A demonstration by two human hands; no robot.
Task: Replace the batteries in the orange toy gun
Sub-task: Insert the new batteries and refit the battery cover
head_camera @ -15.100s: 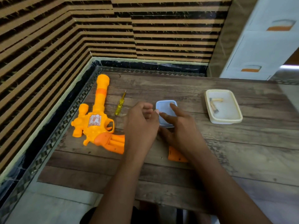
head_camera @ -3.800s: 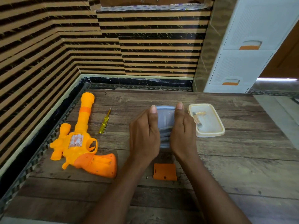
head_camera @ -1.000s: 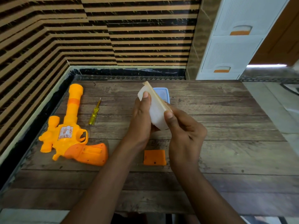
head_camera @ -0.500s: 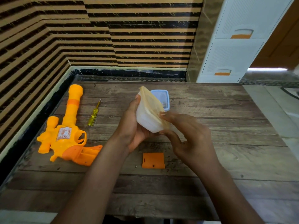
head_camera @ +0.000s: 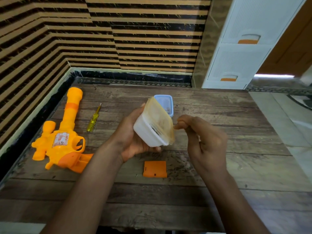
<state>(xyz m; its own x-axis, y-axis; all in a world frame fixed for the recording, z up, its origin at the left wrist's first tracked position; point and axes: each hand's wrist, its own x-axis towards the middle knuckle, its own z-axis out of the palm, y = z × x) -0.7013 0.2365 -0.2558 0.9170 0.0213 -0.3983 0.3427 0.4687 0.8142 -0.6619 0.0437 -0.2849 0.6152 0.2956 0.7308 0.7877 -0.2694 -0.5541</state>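
Gripping the tilted white tub mid-frame with the left hand, right hand curled at its lid, pinch unclear; orange toy gun lies frame-left, likely light, rigid, hollow, so grasp the body, sparing the open handle.

Upper left: brown-and-black striped tiled walls. Upper right: white plastic drawer cabinet. Lower frame: weathered wooden plank table.
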